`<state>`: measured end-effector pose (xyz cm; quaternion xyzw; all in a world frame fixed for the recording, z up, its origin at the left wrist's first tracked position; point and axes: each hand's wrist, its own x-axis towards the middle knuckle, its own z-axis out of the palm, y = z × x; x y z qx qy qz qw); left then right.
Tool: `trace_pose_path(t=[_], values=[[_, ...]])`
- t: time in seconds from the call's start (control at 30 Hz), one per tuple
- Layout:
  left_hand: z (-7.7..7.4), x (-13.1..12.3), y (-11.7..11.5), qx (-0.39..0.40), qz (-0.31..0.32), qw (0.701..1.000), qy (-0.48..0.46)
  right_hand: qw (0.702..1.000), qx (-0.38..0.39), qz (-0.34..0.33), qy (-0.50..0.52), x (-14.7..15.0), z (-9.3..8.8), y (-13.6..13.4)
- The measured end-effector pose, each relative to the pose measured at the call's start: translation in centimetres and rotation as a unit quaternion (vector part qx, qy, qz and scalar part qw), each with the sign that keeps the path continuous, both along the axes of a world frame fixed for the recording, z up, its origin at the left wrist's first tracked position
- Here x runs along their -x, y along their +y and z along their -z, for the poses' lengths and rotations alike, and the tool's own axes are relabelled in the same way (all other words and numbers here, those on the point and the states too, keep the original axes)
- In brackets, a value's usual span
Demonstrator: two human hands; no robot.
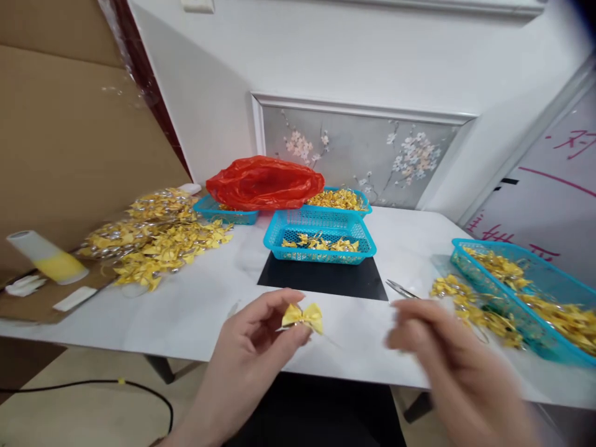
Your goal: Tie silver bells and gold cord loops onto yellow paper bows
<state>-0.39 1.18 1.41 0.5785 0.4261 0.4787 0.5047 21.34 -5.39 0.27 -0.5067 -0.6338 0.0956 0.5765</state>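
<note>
Our left hand (254, 351) pinches a yellow bow (305, 315); we cannot tell whether our blurred right hand (449, 354) grips anything

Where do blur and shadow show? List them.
Head view: the bare right hand is blurred, likely by motion; the bare left hand, pinching a yellow ribbon bow, looks sharper. Head view: soft shadow greys the left of the white wall.

- Bare left hand (242, 357), over the white table's (177, 332) near edge: thumb and forefinger pinched, other fingers curled behind.
- Its bare wrist (202, 410) slants in from the person's left.
- Bare right hand (449, 357), blurred, farther right along that edge: fingers bent inward, well apart from the left.
</note>
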Motion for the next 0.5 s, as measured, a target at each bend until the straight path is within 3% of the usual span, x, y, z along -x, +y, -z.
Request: trace_pose_path(t=[0.07, 0.13, 0.33, 0.5], values=[[-0.2, -0.4, -0.8, 0.018, 0.026, 0.999, -0.018, 0.991, 0.068, -0.107, 0.046, 2.5, -0.1, 1.6], [-0.2, -0.5, -1.1, 0.027, 0.041, 0.999, -0.021, 0.973, 0.125, -0.158, 0.112, 4.6, 0.0, 2.5], [-0.4, -0.1, -0.4, 0.058, 0.117, 0.988, -0.078, 0.944, 0.194, -0.173, 0.201, 5.8, 0.0, 2.6], [-0.3, -0.1, -0.1, 0.036, 0.112, 0.99, -0.072, 0.952, 0.159, -0.169, 0.201, 5.7, 0.5, 2.5]])
